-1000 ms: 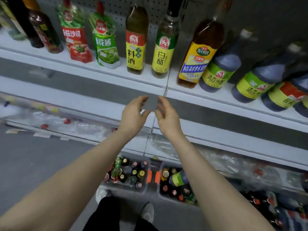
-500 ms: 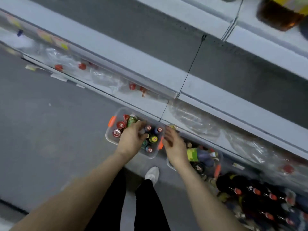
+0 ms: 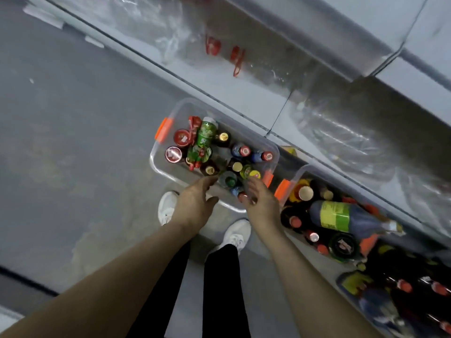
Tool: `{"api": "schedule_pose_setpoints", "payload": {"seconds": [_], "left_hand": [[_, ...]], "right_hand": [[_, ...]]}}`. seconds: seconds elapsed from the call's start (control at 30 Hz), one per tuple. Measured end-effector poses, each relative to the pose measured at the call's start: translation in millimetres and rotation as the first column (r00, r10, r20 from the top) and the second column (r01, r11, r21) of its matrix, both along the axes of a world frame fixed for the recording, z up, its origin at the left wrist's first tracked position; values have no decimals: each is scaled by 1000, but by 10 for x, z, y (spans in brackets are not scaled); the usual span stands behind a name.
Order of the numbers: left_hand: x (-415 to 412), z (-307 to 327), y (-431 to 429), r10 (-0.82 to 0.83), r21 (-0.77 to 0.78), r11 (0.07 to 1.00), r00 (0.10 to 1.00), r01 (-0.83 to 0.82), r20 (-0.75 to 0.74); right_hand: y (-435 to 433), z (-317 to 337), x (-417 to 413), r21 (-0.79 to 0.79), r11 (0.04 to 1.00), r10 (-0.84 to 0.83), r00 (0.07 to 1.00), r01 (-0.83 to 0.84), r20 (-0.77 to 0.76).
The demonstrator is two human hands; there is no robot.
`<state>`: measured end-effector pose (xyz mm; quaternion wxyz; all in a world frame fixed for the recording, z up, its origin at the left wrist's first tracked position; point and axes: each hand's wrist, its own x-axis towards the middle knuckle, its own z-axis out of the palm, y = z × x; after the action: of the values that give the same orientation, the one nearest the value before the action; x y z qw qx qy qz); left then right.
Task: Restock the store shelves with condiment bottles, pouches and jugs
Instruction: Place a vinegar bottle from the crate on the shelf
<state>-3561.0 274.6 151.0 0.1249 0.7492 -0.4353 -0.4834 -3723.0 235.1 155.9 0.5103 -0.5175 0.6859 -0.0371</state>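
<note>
Grey concrete floor (image 3: pixel 73 142), scuffed. Pale bottom shelf (image 3: pixel 244 98) runs diagonally above it, bearing film-wrapped jugs (image 3: pixel 212 46) with red caps. Clear bin (image 3: pixel 181 104) with orange latches stands on the floor against the shelf edge, packed with upright bottles and a green pouch (image 3: pixel 206 135). Left hand (image 3: pixel 195 203) over the bin's near rim, fingers loosely extended, holding nothing. Right hand (image 3: pixel 262 206) just beside it, thumb at a red-capped bottle (image 3: pixel 240 194); grip cannot be told. Second bin (image 3: pixel 300 170) to the right, a green-labelled bottle (image 3: pixel 341 217) lying on top.
</note>
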Motion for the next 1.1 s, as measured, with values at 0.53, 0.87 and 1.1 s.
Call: {"api": "schedule_pose_setpoints", "payload": {"seconds": [0.53,0.87,1.1], "left_hand": [[-111,-1808,71,-201,180,963,980,198,-2],[-56,-1680,124,-195,194,963,981,188,15],[-14,-858,-24,-143,110,983,989,144,-25]], "right_hand": [[-6,-1876,244,79,932,360,875,-354,-323],[-38,-1556,175,5,935,342,896,-356,-283],[25,-342,-41,-170,954,218,959,-248,-179]]}}
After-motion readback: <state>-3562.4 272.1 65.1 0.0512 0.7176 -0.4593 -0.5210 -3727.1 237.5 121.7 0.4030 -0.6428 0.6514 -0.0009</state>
